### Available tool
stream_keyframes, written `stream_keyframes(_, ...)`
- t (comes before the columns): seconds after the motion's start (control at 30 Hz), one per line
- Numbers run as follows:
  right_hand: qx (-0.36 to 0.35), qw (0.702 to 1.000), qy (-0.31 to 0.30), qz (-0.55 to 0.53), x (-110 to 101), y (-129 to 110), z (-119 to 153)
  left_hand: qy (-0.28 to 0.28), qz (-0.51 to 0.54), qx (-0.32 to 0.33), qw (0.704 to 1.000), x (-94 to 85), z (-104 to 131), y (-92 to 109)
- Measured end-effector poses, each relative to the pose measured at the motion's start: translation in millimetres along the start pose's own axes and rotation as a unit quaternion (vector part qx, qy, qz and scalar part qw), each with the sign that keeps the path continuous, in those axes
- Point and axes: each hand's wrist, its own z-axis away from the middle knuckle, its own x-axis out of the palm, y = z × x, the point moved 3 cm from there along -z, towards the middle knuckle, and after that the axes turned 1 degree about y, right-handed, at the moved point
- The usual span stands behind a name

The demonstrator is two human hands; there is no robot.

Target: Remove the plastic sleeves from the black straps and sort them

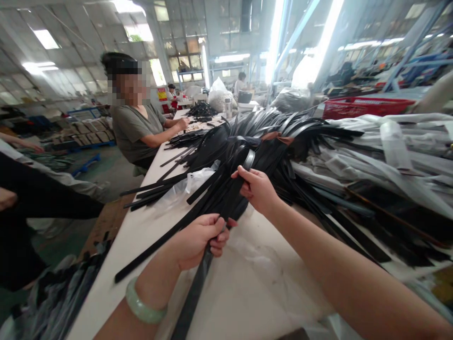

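Note:
A long black strip (194,297) runs from the near edge of the white table up toward a heap of similar black strips (215,141). My left hand (208,236) is closed around this strip, its thumb on top; a pale green bangle circles that wrist. Farther up, my right hand (255,186) pinches black strip material between thumb and fingers, beside a shiny looped end. Whether both hands grip the very same strip is hard to tell. Crumpled clear plastic (184,189) lies left of the hands on the table.
The white table (116,250) stretches away from me. A seated person (130,127) works at its left side. White-wrapped bundles (396,146) and a red crate (368,107) are on the right. More wrapped strips (63,293) stand at the lower left, near another person's dark-clothed legs (53,198).

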Motion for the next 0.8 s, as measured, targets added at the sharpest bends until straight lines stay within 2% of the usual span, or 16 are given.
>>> stream_keyframes(0.07, -0.007, 0.999, -0.023, 0.038, 6, 3, 4, 0.025, 0.001, 0.021, 0.999, -1.9, -1, 3)
stream_keyframes(0.13, 0.021, 0.995, -0.079, 0.061, 20, 14, 15, 0.037, 0.006, 0.031, 0.999, -4.2, -2, 6)
stream_keyframes(0.23, 0.070, 0.985, -0.139, 0.073, 35, 27, 26, 0.030, 0.015, 0.010, 0.999, -6.3, -2, 8)
stream_keyframes(0.33, 0.076, 0.987, -0.124, 0.063, 26, 22, 18, 0.014, 0.023, -0.019, 0.999, -4.5, -3, 7)
stream_keyframes(0.47, 0.006, 1.000, -0.013, -0.003, 4, 5, 2, 0.006, 0.022, -0.028, 0.999, 0.1, -2, 9)
stream_keyframes(0.53, -0.006, 0.999, -0.031, 0.024, 8, 6, 5, 0.015, 0.027, -0.012, 0.999, -0.6, -2, 13)
stream_keyframes(0.63, 0.021, 0.988, -0.118, 0.097, 26, 19, 20, 0.023, 0.035, -0.001, 0.999, -4.8, -1, 16)
stream_keyframes(0.7, 0.042, 0.979, -0.156, 0.128, 34, 26, 27, 0.027, 0.036, 0.004, 0.999, -7.8, -1, 16)
stream_keyframes(0.73, 0.051, 0.978, -0.158, 0.123, 34, 27, 28, 0.026, 0.035, 0.006, 0.999, -8.6, -1, 16)
stream_keyframes(0.8, 0.050, 0.989, -0.123, 0.070, 28, 24, 22, 0.018, 0.029, 0.001, 0.999, -8.3, -1, 15)
